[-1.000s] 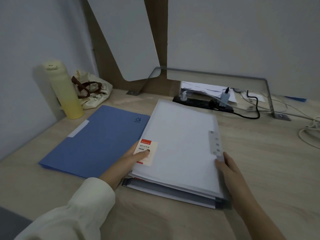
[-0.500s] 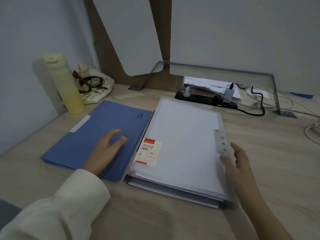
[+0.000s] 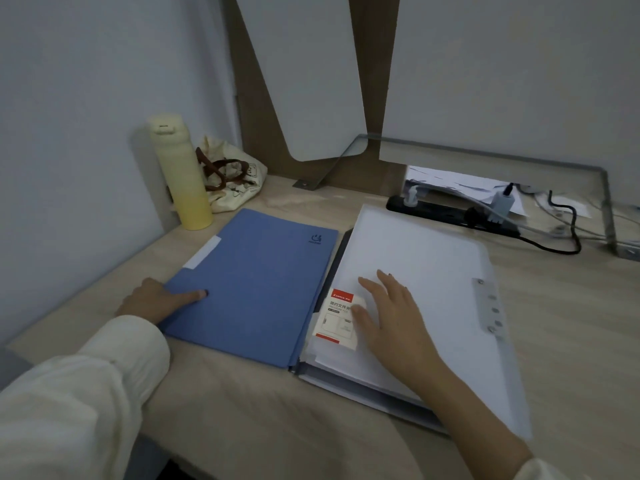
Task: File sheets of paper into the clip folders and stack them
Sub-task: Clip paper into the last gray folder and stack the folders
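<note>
Cream long sleeve (image 3: 86, 393) with creases and plain cuff is worn down to the left hand (image 3: 152, 301); on the right only a cream sleeve edge (image 3: 547, 471) is seen past the forearm.

From the head camera I see 2 hands at work: the left hand (image 3: 152, 299) pinches the blue folder (image 3: 256, 282) at its left edge, thumb on the cover, while the right hand (image 3: 391, 320) lies flat on the white clip-folder stack (image 3: 422, 258), thumb touching its red-and-white label (image 3: 334, 318).
</note>
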A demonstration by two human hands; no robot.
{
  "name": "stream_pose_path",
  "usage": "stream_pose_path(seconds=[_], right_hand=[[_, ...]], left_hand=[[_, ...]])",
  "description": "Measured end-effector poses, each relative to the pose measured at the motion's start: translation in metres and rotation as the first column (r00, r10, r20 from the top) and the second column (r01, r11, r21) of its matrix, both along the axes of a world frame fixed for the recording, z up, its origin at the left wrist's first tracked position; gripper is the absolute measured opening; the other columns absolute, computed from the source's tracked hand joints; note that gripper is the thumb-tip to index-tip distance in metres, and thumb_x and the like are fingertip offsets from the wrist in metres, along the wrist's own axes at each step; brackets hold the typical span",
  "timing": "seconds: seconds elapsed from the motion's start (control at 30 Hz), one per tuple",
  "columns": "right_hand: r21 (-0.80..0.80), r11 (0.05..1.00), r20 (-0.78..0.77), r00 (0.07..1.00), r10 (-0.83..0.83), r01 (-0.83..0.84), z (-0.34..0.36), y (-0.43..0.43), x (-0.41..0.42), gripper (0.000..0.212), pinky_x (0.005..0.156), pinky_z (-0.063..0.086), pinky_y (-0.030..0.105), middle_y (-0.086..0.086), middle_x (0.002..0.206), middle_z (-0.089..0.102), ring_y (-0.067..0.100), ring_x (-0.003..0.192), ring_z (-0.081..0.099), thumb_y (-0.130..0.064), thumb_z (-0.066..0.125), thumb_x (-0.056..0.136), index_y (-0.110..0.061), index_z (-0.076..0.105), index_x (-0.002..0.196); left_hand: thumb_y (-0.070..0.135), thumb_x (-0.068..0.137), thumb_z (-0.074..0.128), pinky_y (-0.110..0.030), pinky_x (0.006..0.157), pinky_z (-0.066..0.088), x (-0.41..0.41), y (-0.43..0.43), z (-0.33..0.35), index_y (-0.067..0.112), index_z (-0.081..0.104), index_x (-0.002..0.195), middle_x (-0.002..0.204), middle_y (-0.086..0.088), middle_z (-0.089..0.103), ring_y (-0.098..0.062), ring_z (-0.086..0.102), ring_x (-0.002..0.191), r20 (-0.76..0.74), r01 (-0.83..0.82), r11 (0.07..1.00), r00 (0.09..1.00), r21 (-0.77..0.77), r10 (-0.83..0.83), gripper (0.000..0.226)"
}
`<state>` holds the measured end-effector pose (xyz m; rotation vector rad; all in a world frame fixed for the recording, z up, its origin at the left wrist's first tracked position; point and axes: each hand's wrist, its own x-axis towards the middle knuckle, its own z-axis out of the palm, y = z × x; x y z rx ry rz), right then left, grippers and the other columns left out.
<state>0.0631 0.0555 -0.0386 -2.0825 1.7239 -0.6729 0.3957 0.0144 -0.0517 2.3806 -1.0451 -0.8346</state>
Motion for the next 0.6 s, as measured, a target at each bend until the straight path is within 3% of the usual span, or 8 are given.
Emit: stream_pose_path(seconds=[0.1, 0.23, 0.3, 0.37, 0.43, 0.5, 0.6], right_hand=[[0.001, 1.0, -0.058, 0.998, 0.014, -0.014, -0.005, 0.0, 0.0, 0.05, 0.114, -0.004, 0.023, -0.005, 0.158, 0.005, 0.012, 0.145, 0.0, -0.041, 0.031, 0.097, -0.029, 0.021, 0.145], [0.005, 1.0, -0.067, 0.998, 0.013, -0.013, -0.009, 0.001, 0.001, 0.05, 0.117, -0.002, 0.027, -0.007, 0.158, 0.005, 0.012, 0.145, -0.002, -0.044, 0.027, 0.097, -0.032, 0.019, 0.145], [0.003, 1.0, -0.091, 0.996, 0.012, -0.012, -0.011, 0.001, 0.002, 0.053, 0.116, -0.005, 0.026, -0.007, 0.158, 0.003, 0.011, 0.145, -0.003, -0.05, 0.019, 0.095, -0.034, 0.017, 0.145], [-0.004, 1.0, -0.109, 0.994, 0.01, -0.011, -0.014, 0.001, 0.002, 0.059, 0.113, -0.007, 0.024, -0.008, 0.158, 0.002, 0.01, 0.145, -0.004, -0.054, 0.012, 0.089, -0.035, 0.014, 0.145], [-0.017, 1.0, -0.117, 0.993, 0.012, -0.014, -0.016, 0.001, 0.001, 0.055, 0.113, -0.008, 0.024, -0.007, 0.158, 0.002, 0.01, 0.145, -0.004, -0.051, 0.014, 0.093, -0.035, 0.014, 0.146], [-0.013, 1.0, -0.118, 0.993, 0.015, -0.016, -0.017, 0.0, 0.0, 0.051, 0.114, -0.007, 0.025, -0.007, 0.158, 0.003, 0.01, 0.145, -0.003, -0.048, 0.018, 0.096, -0.035, 0.014, 0.146], [-0.005, 1.0, -0.124, 0.992, 0.019, -0.02, -0.018, 0.0, 0.001, 0.058, 0.114, -0.007, 0.025, -0.007, 0.158, 0.004, 0.01, 0.145, -0.003, -0.055, 0.012, 0.091, -0.035, 0.014, 0.146]], left_hand=[[0.031, 0.079, 0.072, -0.036, 0.084, 0.04, 0.003, 0.001, 0.004, -0.006, 0.056, 0.116, 0.113, -0.017, 0.059, -0.034, 0.056, 0.1, -0.146, 0.033, 0.996, 0.988, -0.083, -0.045, 0.055], [0.019, 0.087, 0.062, -0.033, 0.073, 0.048, 0.012, 0.01, 0.015, 0.001, 0.063, 0.099, 0.102, -0.015, 0.068, -0.028, 0.06, 0.081, -0.313, 0.126, 0.982, 0.935, -0.14, -0.164, 0.021], [0.018, 0.086, 0.063, -0.029, 0.065, 0.055, 0.018, 0.018, 0.018, 0.006, 0.063, 0.105, 0.088, -0.006, 0.075, -0.025, 0.067, 0.077, -0.429, 0.118, 0.972, 0.882, -0.204, -0.197, 0.022], [0.017, 0.085, 0.061, -0.025, 0.064, 0.059, 0.019, 0.029, 0.023, 0.01, 0.063, 0.107, 0.09, -0.004, 0.075, -0.019, 0.071, 0.074, -0.516, 0.091, 0.951, 0.823, -0.294, -0.238, 0.023], [0.015, 0.088, 0.054, -0.034, 0.08, 0.057, 0.015, 0.039, 0.029, 0.011, 0.062, 0.111, 0.099, -0.007, 0.074, -0.023, 0.07, 0.084, -0.589, 0.036, 0.926, 0.762, -0.376, -0.269, 0.024], [0.018, 0.082, 0.061, -0.047, 0.097, 0.046, 0.012, 0.05, 0.037, 0.016, 0.062, 0.114, 0.112, -0.009, 0.069, -0.03, 0.063, 0.1, -0.624, -0.027, 0.891, 0.723, -0.453, -0.295, 0.032], [0.026, 0.076, 0.061, -0.051, 0.099, 0.042, 0.007, 0.068, 0.056, 0.021, 0.06, 0.117, 0.12, -0.009, 0.065, -0.031, 0.059, 0.107, -0.607, -0.098, 0.819, 0.722, -0.565, -0.333, 0.042]])
